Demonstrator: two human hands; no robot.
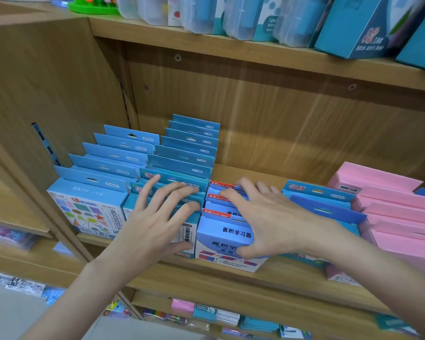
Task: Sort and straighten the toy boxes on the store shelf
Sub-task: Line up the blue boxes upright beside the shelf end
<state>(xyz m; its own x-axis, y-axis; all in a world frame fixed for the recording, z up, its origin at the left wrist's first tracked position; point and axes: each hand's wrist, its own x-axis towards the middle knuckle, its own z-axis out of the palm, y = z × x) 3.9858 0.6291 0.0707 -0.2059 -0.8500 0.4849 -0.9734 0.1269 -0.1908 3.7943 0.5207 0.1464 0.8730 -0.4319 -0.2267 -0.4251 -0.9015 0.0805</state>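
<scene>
Head view: the wooden shelf (292, 278) carries several front-to-back rows of toy boxes. At far left stands a row of light-blue boxes (91, 207) marked CY-0157, their front face printed with coloured shapes. Just beside it on the right runs a second row of teal-blue boxes (182, 163). The left hand (157, 217) lies on the front boxes of this second row, fingers spread wide and pressed flat on their top edges, thumb down at the front face; it encloses nothing. The right hand (263, 217) rests on the adjacent row of blue-and-white boxes (221, 244) with red labels, fingers splayed over the tops and thumb against the front of the foremost box; whether this amounts to a firm grip cannot be determined. Further right stand more blue boxes (322, 200), then a row of pink boxes (398, 209). All rows stand upright.
</scene>
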